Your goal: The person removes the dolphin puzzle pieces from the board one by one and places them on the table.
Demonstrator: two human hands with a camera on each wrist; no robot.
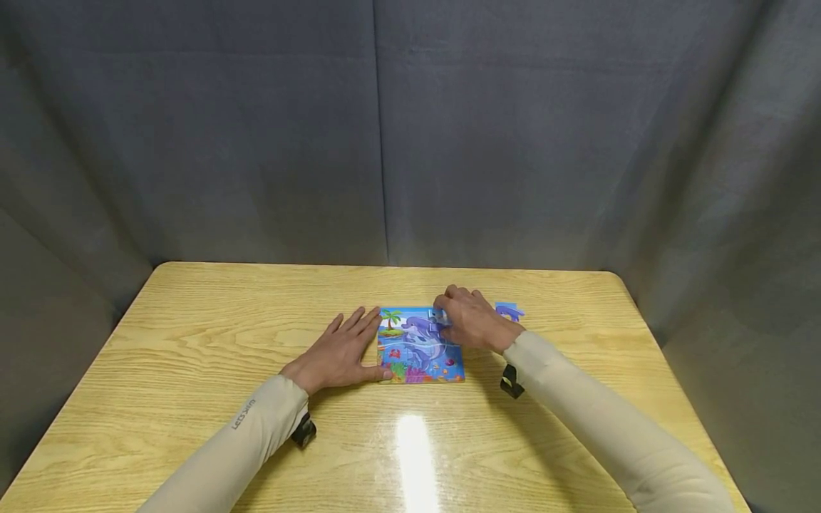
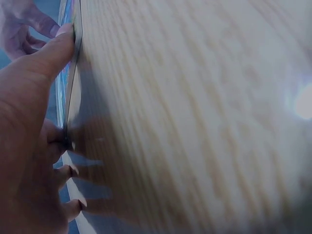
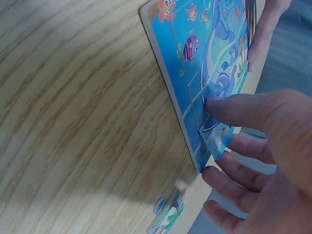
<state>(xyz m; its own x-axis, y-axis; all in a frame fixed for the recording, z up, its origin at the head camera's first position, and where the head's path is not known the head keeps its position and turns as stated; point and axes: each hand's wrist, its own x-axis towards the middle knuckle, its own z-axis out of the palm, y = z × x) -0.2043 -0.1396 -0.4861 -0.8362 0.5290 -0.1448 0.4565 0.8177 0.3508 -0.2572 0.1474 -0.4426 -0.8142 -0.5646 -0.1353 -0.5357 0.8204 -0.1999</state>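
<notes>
A jigsaw puzzle (image 1: 423,356) with dolphins, a palm island and coral lies flat on the table in the head view. My left hand (image 1: 340,354) rests along its left side, fingers stretched out and thumb on the lower left corner. At the upper right corner my right hand (image 1: 473,319) pinches a puzzle piece (image 3: 217,142), which sits tilted over a gap in the picture. In the right wrist view, my thumb (image 3: 234,109) touches the picture beside that piece. Fingers partly hide the piece in the head view.
A loose puzzle piece (image 1: 509,311) with a purple dolphin lies on the table to the right of the puzzle, beyond my right hand. The wooden table (image 1: 212,335) ends at a grey curtain (image 1: 269,157) behind and on both sides.
</notes>
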